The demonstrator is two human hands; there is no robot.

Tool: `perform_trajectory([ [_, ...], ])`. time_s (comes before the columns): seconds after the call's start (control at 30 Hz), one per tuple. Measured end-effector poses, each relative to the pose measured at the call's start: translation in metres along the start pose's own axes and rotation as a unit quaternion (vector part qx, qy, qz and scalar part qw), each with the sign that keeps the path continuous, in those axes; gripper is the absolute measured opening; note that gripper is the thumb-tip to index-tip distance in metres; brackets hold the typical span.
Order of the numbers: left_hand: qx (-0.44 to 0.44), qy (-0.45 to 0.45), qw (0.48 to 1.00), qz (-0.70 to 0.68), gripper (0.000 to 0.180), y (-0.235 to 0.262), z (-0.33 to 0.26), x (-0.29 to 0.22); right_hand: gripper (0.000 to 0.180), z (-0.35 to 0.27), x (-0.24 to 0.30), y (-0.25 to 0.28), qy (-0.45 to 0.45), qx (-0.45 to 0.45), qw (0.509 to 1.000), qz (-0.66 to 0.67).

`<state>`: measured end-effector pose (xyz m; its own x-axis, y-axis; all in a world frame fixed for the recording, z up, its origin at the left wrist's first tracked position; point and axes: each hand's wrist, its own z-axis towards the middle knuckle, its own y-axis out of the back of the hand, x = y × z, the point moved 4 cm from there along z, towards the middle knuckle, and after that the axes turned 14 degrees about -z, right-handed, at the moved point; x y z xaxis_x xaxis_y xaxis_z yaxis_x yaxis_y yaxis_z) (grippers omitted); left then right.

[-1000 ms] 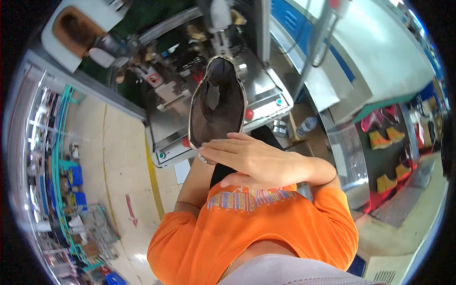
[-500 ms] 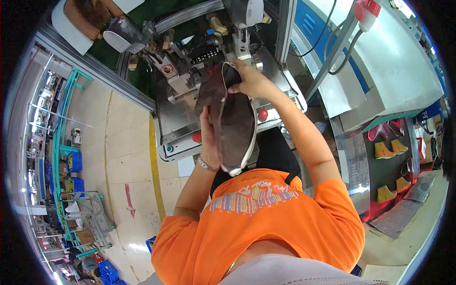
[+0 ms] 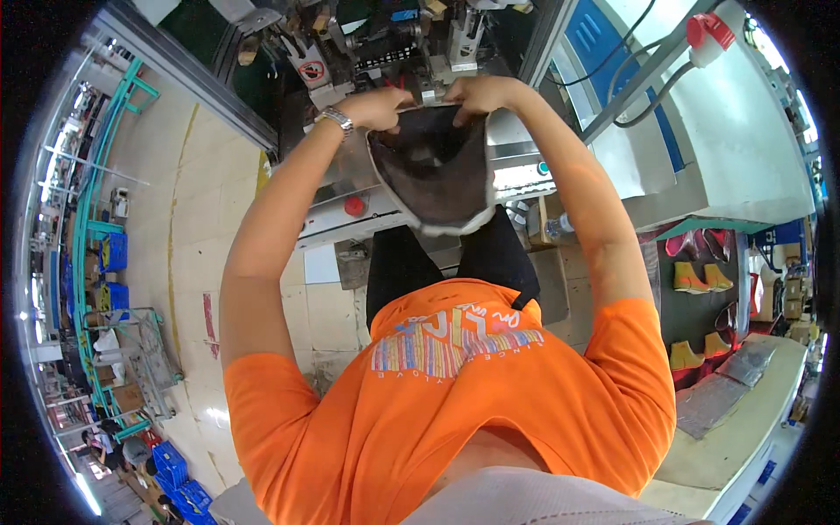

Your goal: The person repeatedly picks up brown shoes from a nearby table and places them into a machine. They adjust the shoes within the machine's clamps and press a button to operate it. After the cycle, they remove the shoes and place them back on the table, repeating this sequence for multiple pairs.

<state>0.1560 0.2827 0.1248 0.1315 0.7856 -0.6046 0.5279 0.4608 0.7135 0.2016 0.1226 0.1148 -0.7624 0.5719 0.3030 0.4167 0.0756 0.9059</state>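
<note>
A dark brown boot upper [image 3: 433, 175] with a pale lining edge hangs spread open in front of a metal machine [image 3: 385, 57]. My left hand [image 3: 376, 109], with a watch on its wrist, grips the upper's far left edge, fingers curled over it. At the far right edge my right hand [image 3: 481, 94] pinches the upper, thumb on the inside. Both hands are close to the machine's clamps, and a metal piece [image 3: 427, 92] stands between them. Whether the upper touches that piece is hidden from me.
A red button [image 3: 354, 206] and a green button [image 3: 543, 168] sit on the machine's front panel. To the right, a red-and-white plug [image 3: 710, 35] hangs by a grey cabinet, and yellow boots [image 3: 691, 278] stand on a conveyor. Blue crates [image 3: 179, 477] lie far left.
Both hands have moved forward to the machine with the upper. It has turned from lengthwise and folded to opened wide, and my left hand has shifted from its side to the far edge.
</note>
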Motion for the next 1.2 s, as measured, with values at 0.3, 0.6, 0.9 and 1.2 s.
perform_trajectory([
  [0.3,0.128,-0.022,0.991,-0.031,0.037,0.000,-0.011,0.004,0.033,-0.002,0.022,-0.008,0.044,0.014,0.997,0.068],
  [0.6,0.113,0.123,0.971,-0.171,0.027,0.003,-0.018,-0.013,0.045,0.004,0.022,-0.015,0.039,0.007,0.997,0.065],
  [0.9,0.149,0.080,0.984,0.051,0.036,0.013,0.000,-0.030,0.034,0.004,0.033,-0.013,-0.073,-0.265,0.960,-0.056],
  [1.2,0.142,-0.040,0.980,0.130,0.024,0.043,-0.017,-0.044,0.023,-0.030,0.054,0.028,0.070,-0.168,0.981,0.062],
])
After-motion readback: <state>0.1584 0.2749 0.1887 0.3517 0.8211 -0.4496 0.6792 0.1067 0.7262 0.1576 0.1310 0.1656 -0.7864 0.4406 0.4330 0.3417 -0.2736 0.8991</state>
